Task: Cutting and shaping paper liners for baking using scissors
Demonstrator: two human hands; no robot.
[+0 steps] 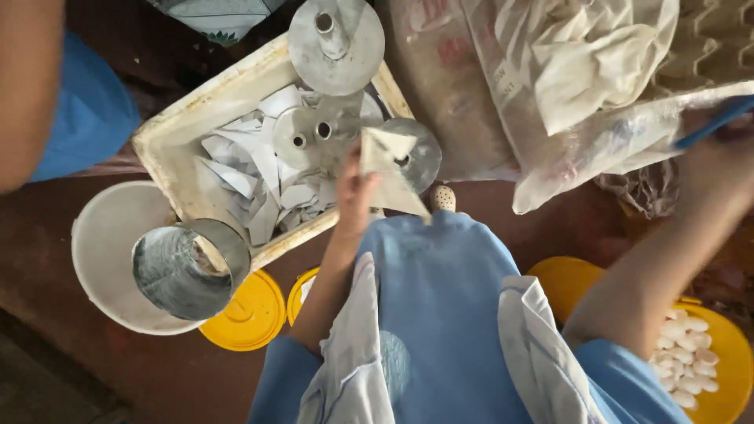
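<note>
Soft, dim indoor light falls from above; the right hand (719, 161) is motion-blurred, metal discs (336, 35) glint, and corners sink into shadow.

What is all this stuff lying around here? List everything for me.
tray: one, off-white, upper left, holding paper pieces and discs
paper pieces: many, white, in the tray
metal discs: four or so, grey, on and by the tray
metal cylinder: one, grey, over the white bowl
bowl: one, white, left
lids: two, yellow, below the tray
plastic bags: several, pale, upper right
yellow basin: one, lower right, holding small white oval pieces
left hand: holds a folded paper triangle
right hand: blurred, by a blue handle
</note>
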